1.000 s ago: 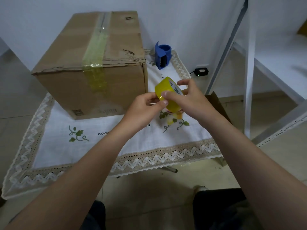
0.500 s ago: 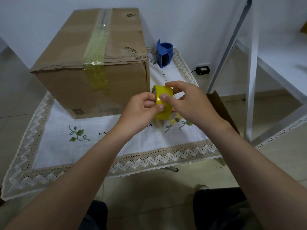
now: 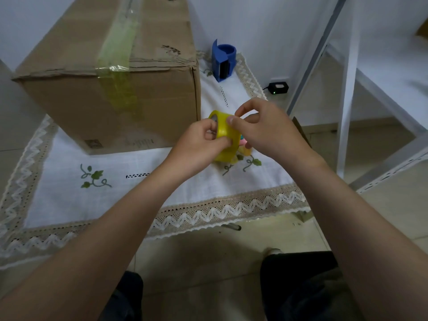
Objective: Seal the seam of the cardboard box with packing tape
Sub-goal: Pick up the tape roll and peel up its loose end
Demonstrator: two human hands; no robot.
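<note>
A large cardboard box (image 3: 148, 105) stands on the white embroidered tablecloth (image 3: 97, 205). A strip of yellowish tape (image 3: 118, 47) runs along its top seam and down the front face. Just right of the box's near corner I hold a yellow roll of packing tape (image 3: 225, 133) above the cloth. My left hand (image 3: 199, 147) grips the roll from the left side. My right hand (image 3: 268, 130) pinches at the roll's outer surface with thumb and forefinger. The tape's loose end is hidden by my fingers.
A blue tape dispenser (image 3: 223, 62) stands on the cloth behind the roll, near the wall. A small black device with a green light (image 3: 279, 87) lies on the floor. A white metal frame (image 3: 345, 93) rises at the right. My knees show below the table edge.
Both hands have carried the roll down and left, closer to the box's corner. The roll has turned so its hole faces up-left. The view has shifted nearer the box.
</note>
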